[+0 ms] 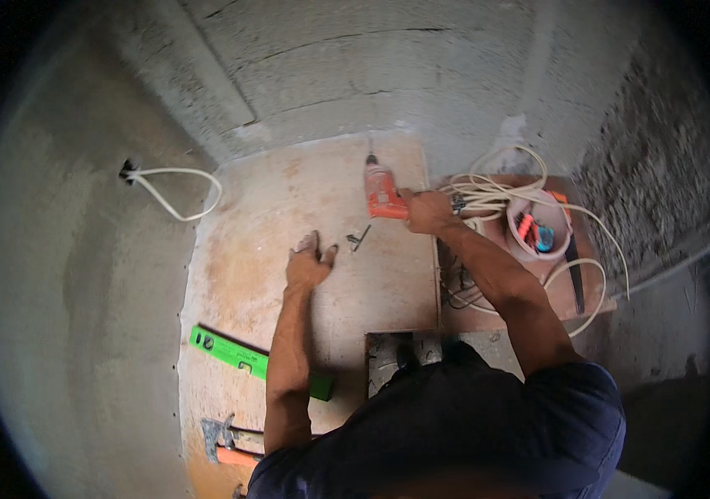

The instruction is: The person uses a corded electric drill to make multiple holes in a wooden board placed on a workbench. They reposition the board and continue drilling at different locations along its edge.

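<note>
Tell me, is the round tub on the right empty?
No: the tub has something red and something blue inside its rim. Exactly what, I cannot tell.

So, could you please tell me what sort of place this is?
Probably a room under construction or renovation. The back wall is bare, rough grey; a pale cable loop comes out of a hole in the left wall; and a red drill is in the person's right hand.

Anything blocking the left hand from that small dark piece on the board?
Nothing visible stands between the left hand and the small dark piece, which lies on the board just to the hand's right. The red drill, gripped by the right hand, is beyond it.
</note>
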`<state>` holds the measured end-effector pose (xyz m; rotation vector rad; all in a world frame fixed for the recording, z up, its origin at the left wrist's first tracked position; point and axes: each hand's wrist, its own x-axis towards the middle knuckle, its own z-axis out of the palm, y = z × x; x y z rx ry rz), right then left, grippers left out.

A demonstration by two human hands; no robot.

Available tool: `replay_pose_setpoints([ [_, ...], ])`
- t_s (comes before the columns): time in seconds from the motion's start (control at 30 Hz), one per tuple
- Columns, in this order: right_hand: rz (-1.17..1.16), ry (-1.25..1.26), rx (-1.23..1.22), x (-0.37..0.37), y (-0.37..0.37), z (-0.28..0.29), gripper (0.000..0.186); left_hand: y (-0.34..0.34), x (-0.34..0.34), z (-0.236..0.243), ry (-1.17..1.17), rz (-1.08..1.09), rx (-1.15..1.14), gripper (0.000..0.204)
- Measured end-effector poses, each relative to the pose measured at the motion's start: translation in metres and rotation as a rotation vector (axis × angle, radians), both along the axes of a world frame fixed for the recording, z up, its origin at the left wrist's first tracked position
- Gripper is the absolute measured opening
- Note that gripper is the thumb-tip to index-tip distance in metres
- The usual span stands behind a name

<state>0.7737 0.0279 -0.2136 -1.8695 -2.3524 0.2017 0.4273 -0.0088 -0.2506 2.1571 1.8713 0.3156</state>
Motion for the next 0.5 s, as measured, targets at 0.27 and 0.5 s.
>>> replay_pose_setpoints([
  [0.27, -0.138, 0.343, 0.393, 0.029, -0.079, 0.008, 0.068, -0.003, 0.000, -0.005, 0.009, -0.034, 0.066, 0.082],
  [0.5, -0.126, 0.726, 0.661, 0.077, -0.147, 0.048, 0.067, -0.001, -0.013, -0.011, -0.142, 0.038, 0.050, 0.072],
])
